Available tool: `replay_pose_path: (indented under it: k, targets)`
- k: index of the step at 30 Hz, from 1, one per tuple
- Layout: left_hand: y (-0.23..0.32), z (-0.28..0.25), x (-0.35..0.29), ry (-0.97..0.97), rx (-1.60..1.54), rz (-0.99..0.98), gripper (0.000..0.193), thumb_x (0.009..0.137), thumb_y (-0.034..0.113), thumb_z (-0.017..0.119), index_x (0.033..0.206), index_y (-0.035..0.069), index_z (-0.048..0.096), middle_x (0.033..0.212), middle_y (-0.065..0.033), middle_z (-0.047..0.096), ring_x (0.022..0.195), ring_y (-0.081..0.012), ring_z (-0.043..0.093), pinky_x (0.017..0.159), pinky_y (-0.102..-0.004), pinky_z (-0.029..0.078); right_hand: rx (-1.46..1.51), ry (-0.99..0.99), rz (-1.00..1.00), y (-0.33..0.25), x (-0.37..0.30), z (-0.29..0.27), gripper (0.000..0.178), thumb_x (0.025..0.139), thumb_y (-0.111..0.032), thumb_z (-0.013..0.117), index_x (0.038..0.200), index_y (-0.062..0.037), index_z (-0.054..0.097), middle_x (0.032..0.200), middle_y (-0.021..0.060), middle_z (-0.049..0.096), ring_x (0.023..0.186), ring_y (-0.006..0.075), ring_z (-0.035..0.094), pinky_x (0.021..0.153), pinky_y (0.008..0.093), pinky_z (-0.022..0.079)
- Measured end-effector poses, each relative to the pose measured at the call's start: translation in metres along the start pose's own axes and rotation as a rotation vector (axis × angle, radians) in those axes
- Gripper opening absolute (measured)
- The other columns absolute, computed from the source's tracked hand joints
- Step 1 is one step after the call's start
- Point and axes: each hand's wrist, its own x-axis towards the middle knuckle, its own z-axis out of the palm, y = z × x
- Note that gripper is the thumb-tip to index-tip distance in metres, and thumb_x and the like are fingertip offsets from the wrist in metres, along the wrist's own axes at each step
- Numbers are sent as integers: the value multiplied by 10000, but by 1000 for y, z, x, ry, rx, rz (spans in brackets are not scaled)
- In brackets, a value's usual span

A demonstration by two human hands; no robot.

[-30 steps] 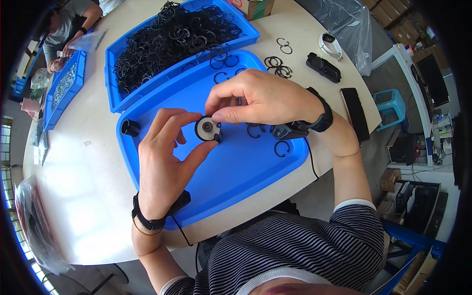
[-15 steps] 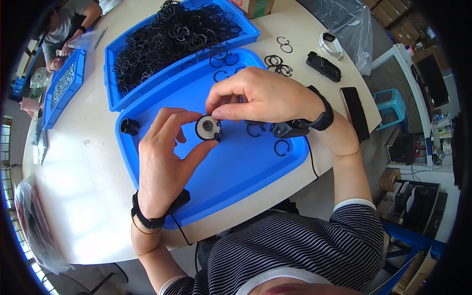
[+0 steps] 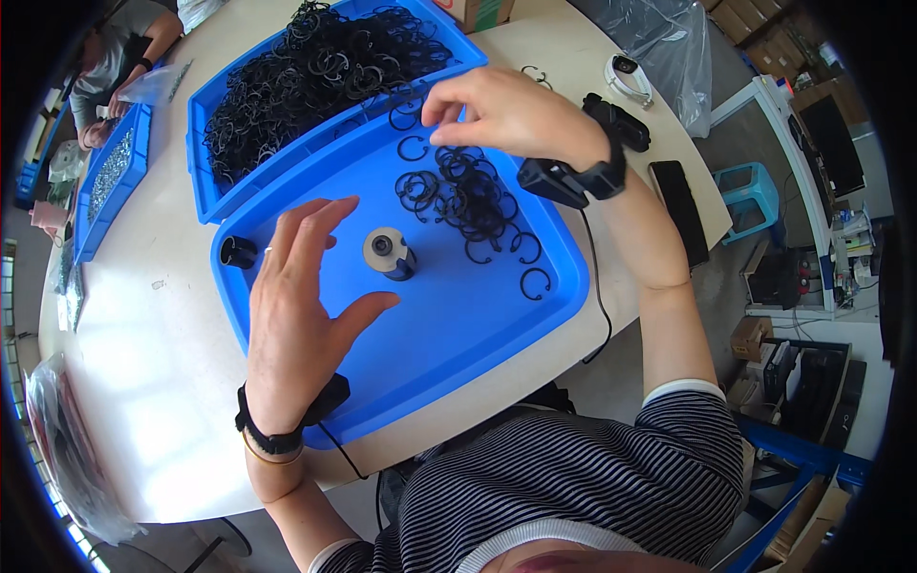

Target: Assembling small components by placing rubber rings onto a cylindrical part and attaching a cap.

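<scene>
Centrally, a small grey-capped cylinder (image 3: 387, 253) stands upright on the blue tray (image 3: 449, 334), untouched. Left hand (image 3: 301, 296) hovers just left of the cylinder, fingers spread, holding nothing. Right hand (image 3: 506, 115) is up and right of the cylinder, fingertips pinched over the loose black rings (image 3: 463, 196) lying on the tray; can't tell if a ring is actually gripped. Black tube piece (image 3: 237, 252) sits left of the cylinder, beyond the left hand. Second blue bin (image 3: 215, 186) heaped with black rings lies above the cylinder.
</scene>
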Motion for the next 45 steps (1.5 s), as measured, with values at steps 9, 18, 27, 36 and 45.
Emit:
replay_pose_path:
  k: [9,18,27,36,45]
  targets:
    - [-2,-11,-1,64,-52,-49,657,671,158,876,1266,82,609,1250,-98,602,951,-234,626,778,-357,508,-408,-105,-47,24,34,29,182,810,-198,697,932,-63,697,846,89,716,848,289,690,735,417,520]
    - [-1,-15,-5,76,-59,-10,603,684,151,868,1232,67,630,1222,-103,614,922,-233,629,759,-352,517,-826,-23,-419,17,33,67,56,627,-76,672,608,-50,628,640,153,648,643,308,678,527,401,507]
    - [-2,-15,-4,65,-70,27,550,697,138,859,1196,55,642,1177,-105,629,890,-232,637,737,-347,536,-951,-92,-568,29,42,66,78,638,-93,694,690,-51,653,691,111,651,676,271,685,574,369,531]
    - [-8,-17,-1,97,-97,60,458,750,92,819,1177,58,657,1078,-92,668,880,-202,642,721,-302,505,20,-91,-166,10,15,2,144,848,-187,672,829,-45,658,731,48,656,644,148,631,579,281,486]
    - [-5,-16,-4,143,-567,29,420,870,-4,697,1276,28,595,1046,-60,705,843,-103,602,748,-259,490,849,-364,-41,-63,-18,-16,208,881,-252,724,946,-56,692,760,-15,654,579,21,569,502,157,405]
